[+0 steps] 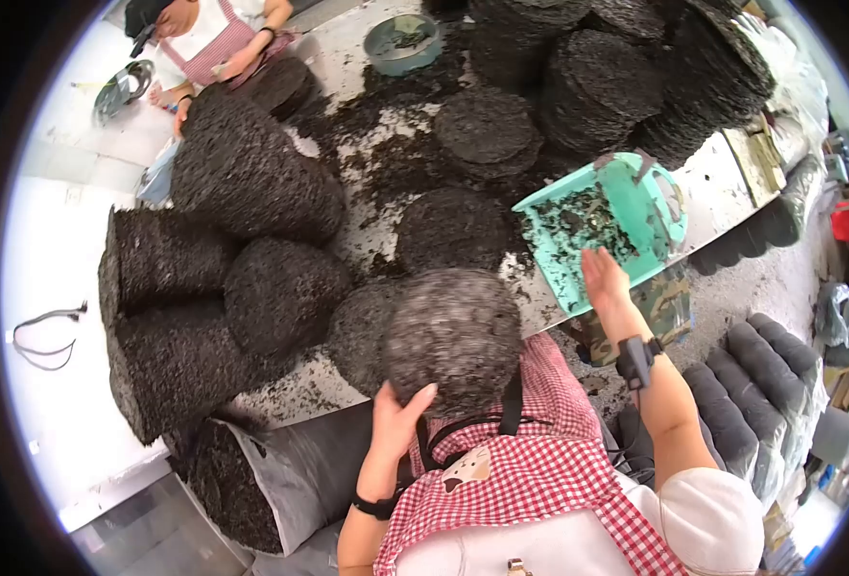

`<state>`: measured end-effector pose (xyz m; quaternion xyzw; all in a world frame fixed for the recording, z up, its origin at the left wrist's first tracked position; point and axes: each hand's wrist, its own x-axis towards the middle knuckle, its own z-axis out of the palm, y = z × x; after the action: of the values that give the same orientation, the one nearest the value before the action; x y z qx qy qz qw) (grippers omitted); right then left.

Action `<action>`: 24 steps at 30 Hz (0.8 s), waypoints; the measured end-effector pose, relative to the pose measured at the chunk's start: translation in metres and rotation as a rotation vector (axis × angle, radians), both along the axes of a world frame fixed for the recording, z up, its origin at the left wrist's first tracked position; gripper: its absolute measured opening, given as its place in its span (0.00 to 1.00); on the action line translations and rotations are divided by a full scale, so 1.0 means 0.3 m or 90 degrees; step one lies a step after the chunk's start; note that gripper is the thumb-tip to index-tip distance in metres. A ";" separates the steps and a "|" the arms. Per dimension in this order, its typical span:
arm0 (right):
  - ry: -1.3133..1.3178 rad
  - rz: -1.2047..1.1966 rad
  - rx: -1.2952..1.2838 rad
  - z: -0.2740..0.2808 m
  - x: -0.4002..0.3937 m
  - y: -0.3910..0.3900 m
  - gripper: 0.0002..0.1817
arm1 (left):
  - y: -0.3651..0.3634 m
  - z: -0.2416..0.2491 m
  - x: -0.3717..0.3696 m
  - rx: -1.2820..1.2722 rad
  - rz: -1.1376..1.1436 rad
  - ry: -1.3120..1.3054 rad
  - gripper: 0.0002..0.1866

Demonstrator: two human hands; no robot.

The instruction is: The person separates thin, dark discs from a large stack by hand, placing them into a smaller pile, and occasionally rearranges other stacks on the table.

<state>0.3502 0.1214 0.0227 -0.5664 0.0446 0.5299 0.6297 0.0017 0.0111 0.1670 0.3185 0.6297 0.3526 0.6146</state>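
Note:
My left hand [400, 418] grips the lower left edge of a round dark sheet [453, 341], thumb on top and fingers partly hidden beneath. The sheet is blurred and tilted in front of my apron. Over the near side of a turquoise scoop-like tray [645, 216] is my right hand [604, 278], its fingers extended and nothing in them. Dark flakes lie in the tray. Other round dark sheets [453, 230] lie flat just beyond the held one, and another [362, 331] is partly under its left side.
Tall stacks of dark sheets stand at the left [251, 173] and back right [602, 91]. A round bowl [403, 43] sits at the back. A co-worker [218, 43] is at the upper left. Filled bags [741, 384] lie at the right; an open black bag [299, 470] lies below left.

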 end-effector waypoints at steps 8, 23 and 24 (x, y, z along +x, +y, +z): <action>-0.508 0.721 0.478 0.450 -0.419 -0.117 0.33 | -0.072 0.064 -0.045 0.192 0.225 0.108 0.21; -0.212 1.000 0.608 0.441 -0.708 -0.051 0.21 | -0.103 -0.072 -0.150 0.115 0.197 -0.166 0.38; -0.047 0.878 0.482 0.446 -0.694 -0.037 0.17 | -0.098 -0.040 -0.146 0.147 0.238 -0.192 0.37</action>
<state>0.1420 0.1102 0.1566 -0.2302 -0.5217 0.7608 0.3097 -0.0421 -0.0181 0.1549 0.2087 0.5343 0.5731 0.5852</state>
